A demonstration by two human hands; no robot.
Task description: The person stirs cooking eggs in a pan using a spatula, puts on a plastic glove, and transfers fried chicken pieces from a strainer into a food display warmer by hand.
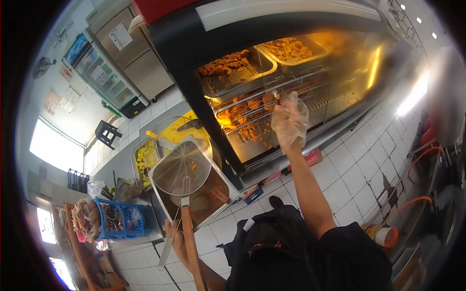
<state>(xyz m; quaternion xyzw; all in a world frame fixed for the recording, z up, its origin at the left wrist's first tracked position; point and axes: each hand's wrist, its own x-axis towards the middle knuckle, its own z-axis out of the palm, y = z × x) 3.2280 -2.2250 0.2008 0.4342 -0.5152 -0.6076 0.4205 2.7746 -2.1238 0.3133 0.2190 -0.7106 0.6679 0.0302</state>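
Observation:
My right hand [291, 121], in a clear plastic glove, reaches up to the front of a lit glass food warmer [310, 104]. Its fingers are bent together near the rack, and what they pinch is too small to name. Inside the warmer, fried pieces [286, 48] lie in metal trays, with more on the rack below. My left hand [178, 242] is low at the left, wrapped round a handle by the wooden handle [190, 242] of a wire strainer [183, 167]. The strainer's mesh bowl, holding a small orange piece, rests over a rectangular metal tray [221, 191].
Left of the warmer are a pan of yellow food [145, 160] and a yellow board [191, 127] with a knife. A blue basket [121, 220] stands at lower left. Behind are a black stool [107, 134] and a drinks fridge [99, 72]. Orange hoses run at the right.

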